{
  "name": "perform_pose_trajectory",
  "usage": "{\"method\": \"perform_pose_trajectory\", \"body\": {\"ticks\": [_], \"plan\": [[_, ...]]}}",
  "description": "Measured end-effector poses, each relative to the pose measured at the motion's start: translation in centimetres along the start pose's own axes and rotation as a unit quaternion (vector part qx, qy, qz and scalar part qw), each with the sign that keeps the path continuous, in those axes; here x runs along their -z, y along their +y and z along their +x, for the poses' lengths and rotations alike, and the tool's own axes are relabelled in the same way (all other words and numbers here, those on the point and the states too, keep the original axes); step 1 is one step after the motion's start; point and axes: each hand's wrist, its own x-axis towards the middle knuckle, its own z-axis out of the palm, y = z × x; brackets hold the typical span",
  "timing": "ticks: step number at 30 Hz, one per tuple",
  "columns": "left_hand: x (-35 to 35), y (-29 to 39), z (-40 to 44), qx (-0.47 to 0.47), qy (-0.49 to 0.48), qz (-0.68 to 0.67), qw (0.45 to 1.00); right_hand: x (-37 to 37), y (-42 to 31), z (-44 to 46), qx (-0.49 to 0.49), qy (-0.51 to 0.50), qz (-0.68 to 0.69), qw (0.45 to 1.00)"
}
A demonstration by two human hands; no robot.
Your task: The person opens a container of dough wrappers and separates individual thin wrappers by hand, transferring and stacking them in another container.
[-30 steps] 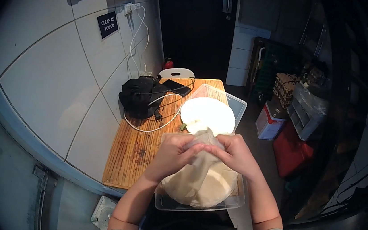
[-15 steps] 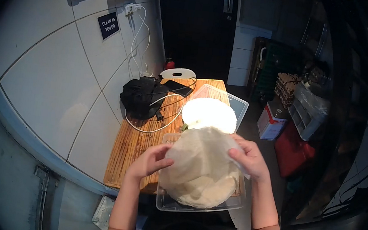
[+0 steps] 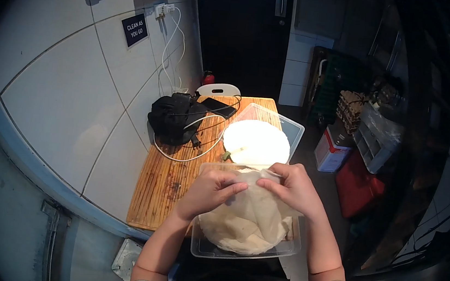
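A: Grip status?
B: Narrow on both sides. Upper edge of thin pale sheet (image 3: 254, 201) is pinched by left hand (image 3: 207, 191), thumb and fingers closed on it. Same edge is pinched by right hand (image 3: 295, 190). Thumb tips are held near each other.

A: Sheet location?
B: Held over clear container (image 3: 245, 258), draped down across round pale stack (image 3: 233, 244) inside. Where sheet ends and stack begins can't be told.

A: Surroundings?
B: Bright white round pile (image 3: 257, 143) is set just beyond container, on clear plastic tray (image 3: 294, 132). Pile detail is washed out by light. Small green item (image 3: 226, 155) is seen at pile's near-left edge. Wooden table (image 3: 159, 191) is also occupied by black bundle (image 3: 168, 117), dark phone-like slab (image 3: 217, 107) and looped white cable (image 3: 173, 159). "CLEAN AS YOU GO" sign (image 3: 134, 30) is mounted on tiled wall (image 3: 59, 73).
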Motion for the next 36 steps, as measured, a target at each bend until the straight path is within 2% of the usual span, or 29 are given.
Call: {"method": "perform_pose_trajectory", "body": {"ticks": [3,7,10,13,15,16,18,22,23,26,27,30,31,34,35,36], "plan": [[1.2,-0.7,-0.3,-0.006,0.046,0.051,0.998,-0.2,1.4,-0.3,-0.026,0.073,0.087,0.993],[2.4,-1.8,-1.5,0.064,0.156,0.003,0.986,0.4,2.7,-1.3,-0.055,0.167,0.206,0.963],[3.1,-5.2,-2.6,0.062,0.206,0.016,0.977,0.4,3.9,-2.0,-0.053,0.21,0.274,0.937],[3.1,-5.6,-3.9,0.113,0.178,-0.016,0.977,0.2,3.5,-2.0,-0.046,0.234,0.31,0.92],[3.0,-5.5,-3.5,0.08,0.098,-0.082,0.989,-0.1,2.6,-2.1,-0.033,0.224,0.321,0.92],[2.8,-5.5,-3.3,0.065,0.059,-0.116,0.989,-0.4,2.4,-2.0,0.026,0.191,0.274,0.942],[2.4,-5.3,-1.5,0.094,-0.007,-0.148,0.984,-1.1,1.9,-1.4,0.144,0.119,0.176,0.966],[1.9,-4.8,1.0,0.129,-0.097,-0.111,0.981,-0.5,1.0,-1.1,0.182,0.059,0.142,0.971],[1.3,-6.1,1.1,0.077,-0.089,-0.183,0.976,0.6,0.9,-1.1,0.187,0.037,0.12,0.974],[0.8,-3.2,0.4,-0.001,-0.014,-0.162,0.987,3.0,2.3,-2.1,0.036,-0.015,0.124,0.991],[0.7,-2.9,0.3,0.006,-0.018,-0.144,0.989,3.3,2.4,-2.2,0.009,-0.042,0.103,0.994],[0.8,-2.0,-0.4,0.017,-0.015,-0.065,0.998,1.4,1.6,-1.8,-0.027,-0.03,-0.025,0.999],[0.9,-1.3,-0.5,0.011,-0.004,-0.021,1.0,0.9,1.4,-1.5,-0.055,-0.038,-0.015,0.998],[2.1,-1.9,-0.8,0.048,0.077,0.043,0.995,0.7,2.9,-1.9,-0.095,0.088,0.053,0.99],[2.8,-2.4,-1.1,0.07,0.113,0.053,0.99,0.8,3.1,-2.2,-0.087,0.129,0.178,0.972],[3.3,-2.6,-1.3,0.052,0.139,0.076,0.986,0.9,3.5,-2.4,-0.093,0.136,0.232,0.959]]}}
